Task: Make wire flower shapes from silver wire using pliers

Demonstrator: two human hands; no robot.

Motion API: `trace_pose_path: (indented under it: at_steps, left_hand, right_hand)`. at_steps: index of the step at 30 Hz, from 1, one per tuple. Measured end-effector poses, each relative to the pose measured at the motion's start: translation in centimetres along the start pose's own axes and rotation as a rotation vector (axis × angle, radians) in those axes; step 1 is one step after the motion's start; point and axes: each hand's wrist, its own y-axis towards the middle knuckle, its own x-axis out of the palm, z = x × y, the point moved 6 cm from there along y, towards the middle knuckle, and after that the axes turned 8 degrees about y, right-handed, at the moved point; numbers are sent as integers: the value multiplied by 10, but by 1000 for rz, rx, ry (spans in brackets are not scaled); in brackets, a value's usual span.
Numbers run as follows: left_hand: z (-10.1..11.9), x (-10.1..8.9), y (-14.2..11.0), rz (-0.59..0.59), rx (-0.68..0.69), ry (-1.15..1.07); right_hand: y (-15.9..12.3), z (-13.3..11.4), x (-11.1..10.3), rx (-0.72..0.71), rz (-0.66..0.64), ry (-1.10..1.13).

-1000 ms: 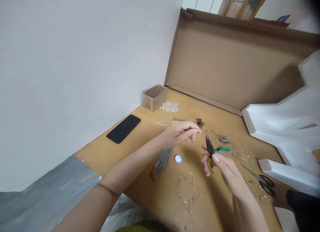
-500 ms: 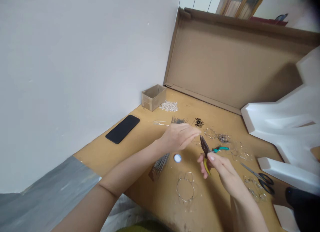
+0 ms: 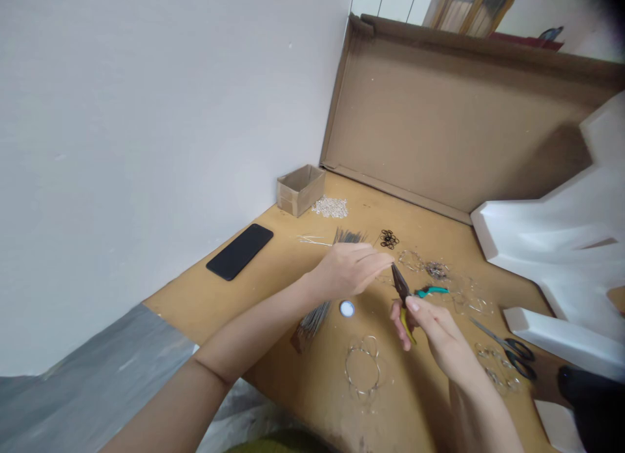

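Observation:
My right hand (image 3: 430,319) is wrapped round the yellow handles of long-nose pliers (image 3: 401,282), their dark jaws pointing up and to the left. The jaw tips meet the fingertips of my left hand (image 3: 349,269), which are pinched together; whatever they hold is too small to make out. Under my left hand lies a bundle of straight grey wires (image 3: 315,321), partly hidden. A round blue-and-white lid (image 3: 346,308) sits just below that hand. Nearer to me lies a wire ring with loops (image 3: 362,370). Teal-handled pliers (image 3: 432,291) rest behind the right hand.
Black rings (image 3: 389,239), looped wire pieces (image 3: 437,269) and scissors (image 3: 518,356) lie to the right. Clear beads (image 3: 331,207) are heaped by a small cardboard box (image 3: 300,191). A phone (image 3: 240,251) lies left. White foam (image 3: 556,245) and a large cardboard sheet (image 3: 454,121) border the table.
The pliers in my right hand have moved left and up to the left fingertips. My left hand has turned, its fingers now straighter and pressed together.

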Motion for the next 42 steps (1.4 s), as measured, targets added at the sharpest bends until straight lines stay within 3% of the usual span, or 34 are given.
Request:
trace_pose_path:
  at_steps: [14, 22, 29, 34, 38, 42]
  left_hand:
    - [-4, -4, 6, -119, -69, -153]
    - [-7, 0, 7, -271, -125, -279]
    - [-11, 6, 5, -347, -155, -422]
    - [-22, 19, 3, -331, -370, -643]
    - [-29, 33, -4, -400, -609, -951]
    - [-24, 40, -10, -505, -669, -1137]
  right_hand:
    - [-1, 7, -14, -84, 30, -367]
    - [-4, -2, -15, -127, 21, -575]
    - [-3, 1, -22, -92, 19, -562]
    - [-3, 8, -36, 14, -64, -438]
    - [3, 31, -56, 122, 66, -748]
    - [10, 69, -52, 169, 86, -967]
